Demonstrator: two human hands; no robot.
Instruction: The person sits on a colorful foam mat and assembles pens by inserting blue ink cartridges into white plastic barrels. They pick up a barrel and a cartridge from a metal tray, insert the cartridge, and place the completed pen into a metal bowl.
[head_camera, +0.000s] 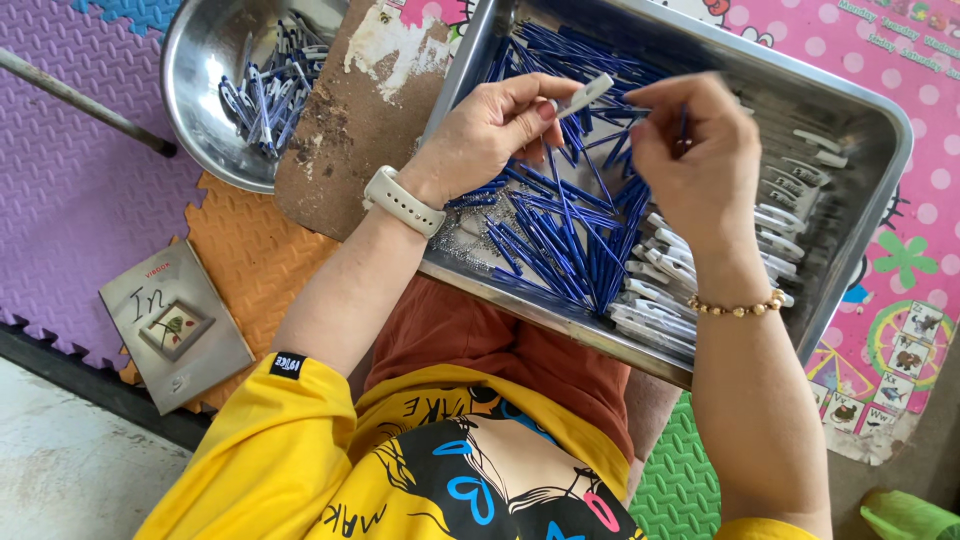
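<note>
My left hand (490, 125) pinches a white pen barrel (586, 94) by its lower end, over a steel tray (880, 170) resting on my lap. My right hand (690, 150) is closed around a thin blue refill (683, 125) and is held level with the barrel's tip. Under both hands the tray holds a heap of blue pen refills (560, 230). Several white pen barrels (690, 290) lie along the tray's right side. A pale watch (403, 201) sits on my left wrist and a bead bracelet (738, 309) on the right.
A round steel bowl (205, 70) with assembled blue-and-white pens (270, 85) stands at the upper left on a brown board (350, 120). A grey book (175, 325) lies on the orange and purple foam mats (70, 190). A pink patterned mat (900, 300) lies on the right.
</note>
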